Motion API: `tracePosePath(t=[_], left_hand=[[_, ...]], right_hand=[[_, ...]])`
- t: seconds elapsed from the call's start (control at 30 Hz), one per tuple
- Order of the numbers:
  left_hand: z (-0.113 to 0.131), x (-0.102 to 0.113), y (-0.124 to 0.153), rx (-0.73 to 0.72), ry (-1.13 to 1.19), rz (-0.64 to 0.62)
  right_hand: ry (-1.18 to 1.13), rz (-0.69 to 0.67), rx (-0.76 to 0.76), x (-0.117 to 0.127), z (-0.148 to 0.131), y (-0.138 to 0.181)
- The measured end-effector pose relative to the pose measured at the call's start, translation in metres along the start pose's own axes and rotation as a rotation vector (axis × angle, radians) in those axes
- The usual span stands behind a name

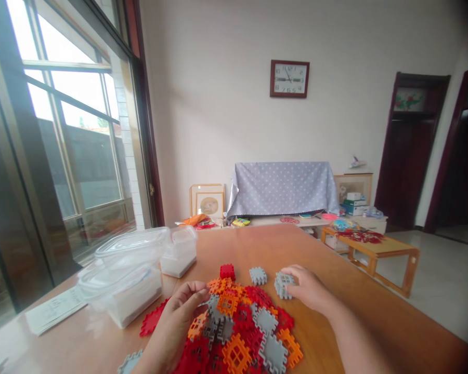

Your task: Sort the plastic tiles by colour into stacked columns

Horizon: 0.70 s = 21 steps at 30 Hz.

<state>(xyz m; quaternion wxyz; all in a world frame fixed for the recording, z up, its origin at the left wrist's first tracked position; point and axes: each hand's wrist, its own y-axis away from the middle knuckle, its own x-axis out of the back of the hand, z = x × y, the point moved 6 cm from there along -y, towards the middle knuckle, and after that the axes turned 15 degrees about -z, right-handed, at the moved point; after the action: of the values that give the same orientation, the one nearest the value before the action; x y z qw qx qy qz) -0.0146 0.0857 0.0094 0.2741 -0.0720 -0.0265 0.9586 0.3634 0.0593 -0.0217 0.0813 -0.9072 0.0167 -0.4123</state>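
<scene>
A heap of interlocking plastic tiles (237, 317), red, orange and grey with notched edges, lies on the wooden table in front of me. At its left side my left hand (181, 306) hovers with fingers curled and thumb close to them; whatever is between the fingertips, if anything, is hidden. My right hand (304, 284) has its thumb and fingers around a small stack of grey window tiles (284, 285) to the right of the heap. Beside that stands another grey tile stack (258, 276). A red tile stack (226, 271) sits behind the heap.
Clear plastic containers (120, 296) stand at the left of the table, by a pad of white cards (54, 311). A loose grey tile (129, 362) lies at the near left. Beyond the table are a cloth-covered object (284, 188) and a low wooden table (390, 249).
</scene>
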Motion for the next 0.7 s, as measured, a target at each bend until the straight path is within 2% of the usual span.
tracePosePath(t=[0.3, 0.47, 0.57, 0.7], left_hand=[[0.001, 0.003, -0.001, -0.003, -0.028, 0.02], [0.006, 0.005, 0.003, 0.007, -0.082, 0.034], [0.014, 0.008, 0.006, 0.014, -0.192, 0.04], [0.02, 0.014, 0.007, 0.036, -0.421, -0.009]], right_hand=[[0.004, -0.026, -0.017, -0.005, 0.005, -0.001], [0.017, 0.019, -0.018, -0.001, -0.001, 0.004], [0.047, 0.071, -0.002, 0.003, -0.015, 0.006], [0.104, 0.103, 0.088, -0.007, -0.053, 0.009]])
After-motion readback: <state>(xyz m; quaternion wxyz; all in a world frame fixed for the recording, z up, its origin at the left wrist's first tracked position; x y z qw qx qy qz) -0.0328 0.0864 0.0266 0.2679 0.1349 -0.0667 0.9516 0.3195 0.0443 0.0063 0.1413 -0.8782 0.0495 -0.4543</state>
